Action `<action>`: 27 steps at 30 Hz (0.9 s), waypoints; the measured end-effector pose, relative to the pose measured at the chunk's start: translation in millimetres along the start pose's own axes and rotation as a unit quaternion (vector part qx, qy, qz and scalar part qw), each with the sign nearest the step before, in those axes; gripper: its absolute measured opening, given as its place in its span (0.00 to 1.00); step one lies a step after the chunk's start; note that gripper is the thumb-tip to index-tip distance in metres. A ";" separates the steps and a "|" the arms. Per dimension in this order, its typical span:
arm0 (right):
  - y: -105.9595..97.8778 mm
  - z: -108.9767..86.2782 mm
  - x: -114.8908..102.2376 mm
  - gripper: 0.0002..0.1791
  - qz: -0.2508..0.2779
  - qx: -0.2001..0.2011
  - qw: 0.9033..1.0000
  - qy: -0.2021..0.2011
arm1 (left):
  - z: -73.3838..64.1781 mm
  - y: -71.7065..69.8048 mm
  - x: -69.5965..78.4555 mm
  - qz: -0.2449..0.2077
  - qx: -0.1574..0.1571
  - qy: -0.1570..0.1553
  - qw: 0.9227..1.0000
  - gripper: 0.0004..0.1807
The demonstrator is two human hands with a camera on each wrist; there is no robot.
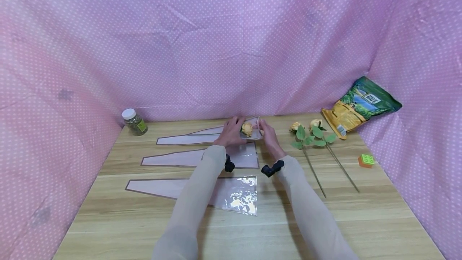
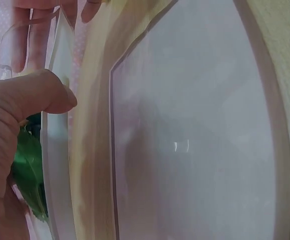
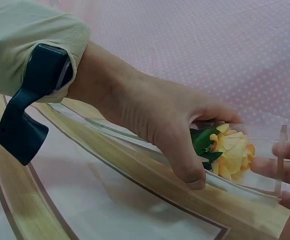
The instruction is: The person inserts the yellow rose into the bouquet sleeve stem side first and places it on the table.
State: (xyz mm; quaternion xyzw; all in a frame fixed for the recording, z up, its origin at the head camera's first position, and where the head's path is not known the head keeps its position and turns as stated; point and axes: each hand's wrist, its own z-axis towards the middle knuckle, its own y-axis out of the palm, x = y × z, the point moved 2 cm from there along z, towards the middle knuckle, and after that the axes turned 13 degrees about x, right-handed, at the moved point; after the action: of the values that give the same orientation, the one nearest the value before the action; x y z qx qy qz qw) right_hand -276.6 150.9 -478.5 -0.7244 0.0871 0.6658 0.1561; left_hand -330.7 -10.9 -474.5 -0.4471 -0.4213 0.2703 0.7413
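Fitting a yellow rose (image 3: 229,152) into the far clear wrapper (image 1: 177,140) looks partly done: the bloom lies inside, near its mouth. The left grip (image 1: 232,132) is closed on that wrapper; the right grip (image 1: 268,139), fingers extended, reaches into the mouth. Two loose roses (image 1: 300,133) and the middle wrapper (image 1: 166,159) and near wrapper (image 1: 155,186) seem left. The left arm (image 1: 191,196) crosses both; a jar (image 1: 135,124), bag (image 1: 364,100) and block (image 1: 365,161) sit clear, towards the counter's (image 1: 108,224) sides.

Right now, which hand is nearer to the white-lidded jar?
Left. The left hand is right of the jar, holding the clear sleeve around a yellow rose; the right hand is farther right, at the sleeve's wide end.
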 end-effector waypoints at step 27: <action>-7.1 2.5 12.7 0.15 -0.047 0.037 0.998 -0.030 | 1.7 -3.7 -7.7 0.018 0.010 -0.004 1.000 0.50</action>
State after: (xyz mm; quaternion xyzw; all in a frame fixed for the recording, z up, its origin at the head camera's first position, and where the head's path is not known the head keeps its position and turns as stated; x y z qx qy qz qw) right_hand -275.3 159.5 -490.5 -0.7011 0.0722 0.6755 0.2165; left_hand -335.9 -17.8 -473.8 -0.4461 -0.4135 0.2894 0.7391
